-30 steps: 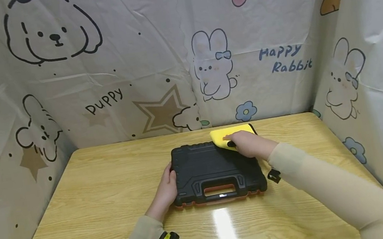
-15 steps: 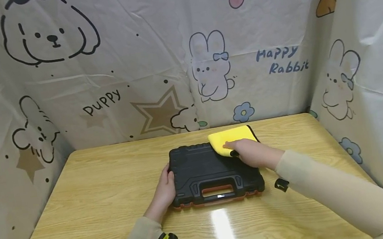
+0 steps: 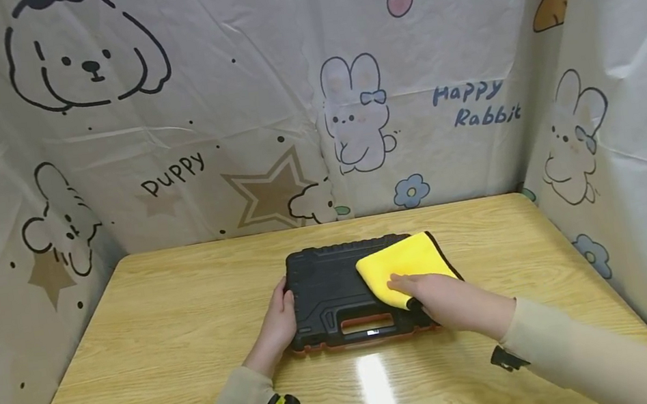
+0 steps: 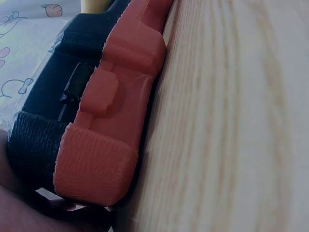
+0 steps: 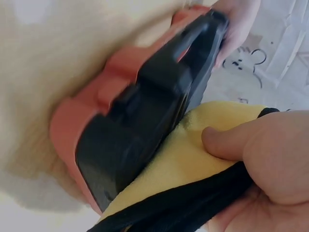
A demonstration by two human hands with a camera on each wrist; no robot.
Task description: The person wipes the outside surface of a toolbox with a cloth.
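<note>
A black plastic tool case point(image 3: 330, 291) with an orange-red lower half lies flat on the wooden table, its handle toward me. My left hand point(image 3: 277, 320) holds the case's left side, with the thumb along the edge; the left wrist view shows the near corner and a latch point(image 4: 99, 92) close up. My right hand point(image 3: 458, 300) holds a folded yellow cloth point(image 3: 397, 264) with black edging against the lid's right part. In the right wrist view the thumb point(image 5: 224, 145) lies on top of the cloth point(image 5: 193, 159), with the other fingers underneath, partly hidden.
The wooden table point(image 3: 189, 304) extends around the case on all sides. Behind it and at both sides hangs a pale printed curtain point(image 3: 259, 100) with cartoon animals. A strip of light reflects off the table in front of the case.
My right hand has drawn the yellow cloth toward me over the right part of the lid, from the far edge to beside the handle. The left hand and the case stay in place.
</note>
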